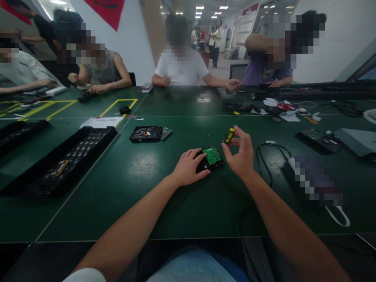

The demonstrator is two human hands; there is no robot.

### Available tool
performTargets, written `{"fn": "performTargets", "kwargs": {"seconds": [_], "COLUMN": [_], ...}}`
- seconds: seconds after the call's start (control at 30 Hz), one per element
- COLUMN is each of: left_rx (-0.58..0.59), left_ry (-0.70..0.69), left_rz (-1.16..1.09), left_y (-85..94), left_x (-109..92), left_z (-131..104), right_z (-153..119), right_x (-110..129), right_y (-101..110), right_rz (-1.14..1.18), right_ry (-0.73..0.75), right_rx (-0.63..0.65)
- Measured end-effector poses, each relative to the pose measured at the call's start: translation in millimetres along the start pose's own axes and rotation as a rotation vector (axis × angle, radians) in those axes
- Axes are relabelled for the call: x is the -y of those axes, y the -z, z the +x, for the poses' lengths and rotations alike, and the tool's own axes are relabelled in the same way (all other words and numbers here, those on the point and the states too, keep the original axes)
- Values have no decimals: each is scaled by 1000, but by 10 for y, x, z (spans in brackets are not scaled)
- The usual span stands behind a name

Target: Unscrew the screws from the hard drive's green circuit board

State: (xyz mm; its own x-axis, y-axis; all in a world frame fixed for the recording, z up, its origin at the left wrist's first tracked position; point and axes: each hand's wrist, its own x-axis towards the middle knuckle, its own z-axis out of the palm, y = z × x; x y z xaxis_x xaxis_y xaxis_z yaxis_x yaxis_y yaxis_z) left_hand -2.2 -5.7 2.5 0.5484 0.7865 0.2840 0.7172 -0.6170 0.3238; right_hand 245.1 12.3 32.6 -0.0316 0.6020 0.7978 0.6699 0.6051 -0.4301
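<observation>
A hard drive [219, 164] with a green circuit board [212, 155] facing up lies on the table in front of me. My left hand [189, 166] grips its left side, thumb along the near edge and fingers over the top and far edge. Just right of the drive, my right hand [242, 154] is raised, pinching a short yellow and black screwdriver [229, 135] between thumb and fingers. The screwdriver is tilted; its tip is too small to make out clearly and appears apart from the board.
Another hard drive [146, 133] lies at the left beside a loose circuit board [166, 133]. A long black tray [63, 164] stands farther left. To the right are a cable [258, 156], a phone-like device [319, 180] and another drive [319, 141]. Several people sit across the table.
</observation>
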Motion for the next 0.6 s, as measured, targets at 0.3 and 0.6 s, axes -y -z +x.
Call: {"fn": "performTargets", "kwargs": {"seconds": [0.3, 0.6], "left_rx": [-4, -5], "left_ry": [11, -2], "left_rz": [-14, -10], "left_y": [-18, 3], "left_x": [4, -4], "left_z": [-3, 1], "right_z": [28, 8], "right_x": [34, 63], "right_y": [27, 8], "right_rz": [-19, 3], "right_ry": [58, 45], "right_rx": [-38, -5]}}
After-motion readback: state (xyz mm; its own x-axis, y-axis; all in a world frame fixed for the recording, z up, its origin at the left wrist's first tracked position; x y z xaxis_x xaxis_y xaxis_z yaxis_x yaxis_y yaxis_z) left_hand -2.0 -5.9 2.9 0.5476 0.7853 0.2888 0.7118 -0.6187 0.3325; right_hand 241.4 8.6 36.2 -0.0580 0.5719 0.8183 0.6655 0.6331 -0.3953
